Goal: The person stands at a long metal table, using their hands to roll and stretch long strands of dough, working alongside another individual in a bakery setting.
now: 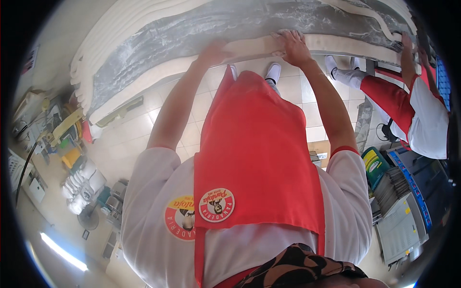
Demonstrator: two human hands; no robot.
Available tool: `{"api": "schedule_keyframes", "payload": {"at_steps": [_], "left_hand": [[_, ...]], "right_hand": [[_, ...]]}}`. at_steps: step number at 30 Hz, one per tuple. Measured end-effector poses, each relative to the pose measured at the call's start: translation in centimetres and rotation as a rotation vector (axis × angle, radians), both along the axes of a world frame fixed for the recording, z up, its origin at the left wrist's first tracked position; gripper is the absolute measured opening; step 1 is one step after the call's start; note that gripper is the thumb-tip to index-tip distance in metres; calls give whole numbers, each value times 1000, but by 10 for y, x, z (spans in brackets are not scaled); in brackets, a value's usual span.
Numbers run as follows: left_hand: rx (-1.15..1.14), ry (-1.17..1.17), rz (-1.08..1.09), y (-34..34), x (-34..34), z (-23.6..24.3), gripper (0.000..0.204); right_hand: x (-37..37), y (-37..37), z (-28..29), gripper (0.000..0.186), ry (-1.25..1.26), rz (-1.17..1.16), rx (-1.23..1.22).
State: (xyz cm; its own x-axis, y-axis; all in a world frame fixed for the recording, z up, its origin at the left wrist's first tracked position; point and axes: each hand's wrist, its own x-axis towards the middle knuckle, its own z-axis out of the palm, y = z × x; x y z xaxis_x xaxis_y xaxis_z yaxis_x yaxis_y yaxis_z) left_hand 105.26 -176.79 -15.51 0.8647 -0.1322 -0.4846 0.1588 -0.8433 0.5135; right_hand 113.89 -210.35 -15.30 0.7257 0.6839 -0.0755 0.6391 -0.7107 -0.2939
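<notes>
A long, pale strip of dough (254, 46) runs along the near edge of the floured grey work table (192, 31). My right hand (292, 48) is on the strip, its fingers bent over the far side and closed on the dough. Motion smears my left hand (213, 52), which is at the same strip farther left; its fingers cannot be made out. A stretch of dough spans the gap between my hands.
More dough strips (91, 53) lie side by side at the table's left end. On the right, a co-worker in a red apron (389, 96) has a hand (406, 42) at another dough strip. Tiled floor (139, 117) shows below the table; stacked trays (391, 189) stand at lower right.
</notes>
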Motion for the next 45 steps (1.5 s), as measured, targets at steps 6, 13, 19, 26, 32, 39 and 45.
{"api": "schedule_keyframes", "payload": {"at_steps": [6,13,19,26,32,39,45], "left_hand": [[115,145,80,-46,17,55,92],[226,210,153,-63,28,53,100],[303,174,142,-65,38,38,100],[-31,-110,-150,31,12,28,78],[40,-14,-109,126,-44,23,62],[36,22,-194,99,6,38,58],[110,46,-332,113,-10,-26,58]], "right_hand": [[-3,-4,0,79,-35,-2,91],[-51,-9,-21,85,-90,-172,2],[-72,39,3,80,13,-51,-14],[-73,70,32,80,129,-50,-216],[-82,95,33,87,266,-100,-192],[-98,101,4,94,65,-127,-143],[-100,106,6,99,46,-107,-243]]}}
